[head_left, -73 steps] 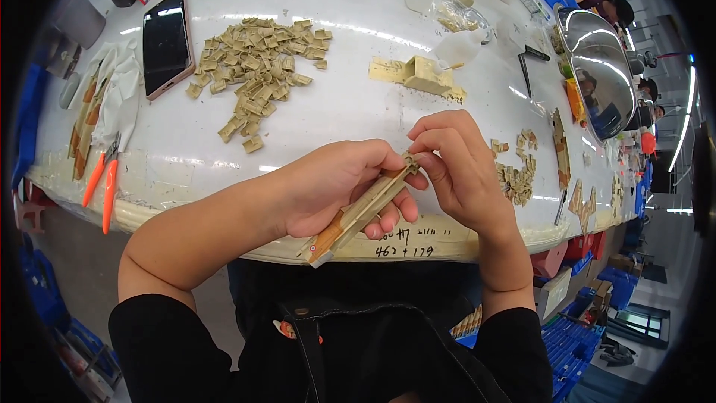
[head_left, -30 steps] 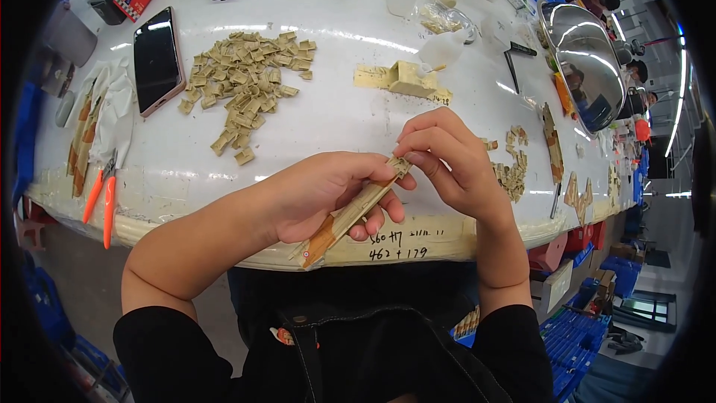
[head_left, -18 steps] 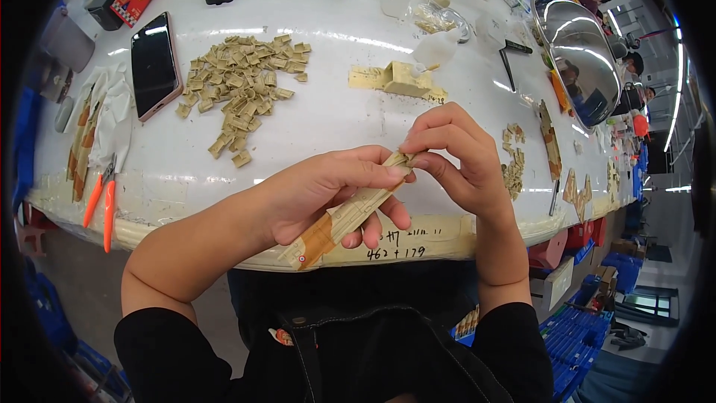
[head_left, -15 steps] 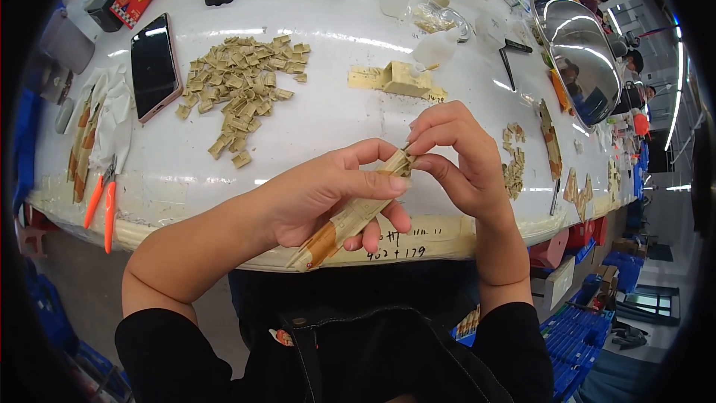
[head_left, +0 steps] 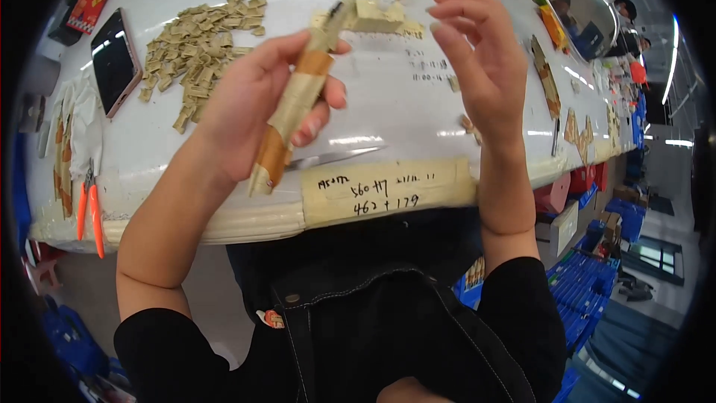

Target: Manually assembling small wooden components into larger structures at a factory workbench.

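Observation:
My left hand [head_left: 250,97] is closed round a long, narrow tan-and-brown model piece [head_left: 293,103], which tilts with its dark, blurred tip pointing away from me. Its near end sticks out below my palm. My right hand [head_left: 485,60] is raised to the right, fingers apart and slightly curled, with nothing in it. Beyond and between the hands sits a tan block [head_left: 377,16]. Left of my left hand spreads a pile of small tan parts [head_left: 194,48]. Slim metal tweezers [head_left: 337,156] lie on the table, partly hidden by the left hand.
At the left are a phone [head_left: 115,63], a white cloth [head_left: 86,123] and orange-handled pliers [head_left: 92,213]. To the right lie a mottled long piece [head_left: 546,78] and a shiny metal bowl [head_left: 570,0]. A handwritten paper [head_left: 388,190] is taped at the front edge.
My right hand has come off the model piece, moved away from me and opened. The left hand has carried the piece up and left, turning it more upright. The view has shifted too.

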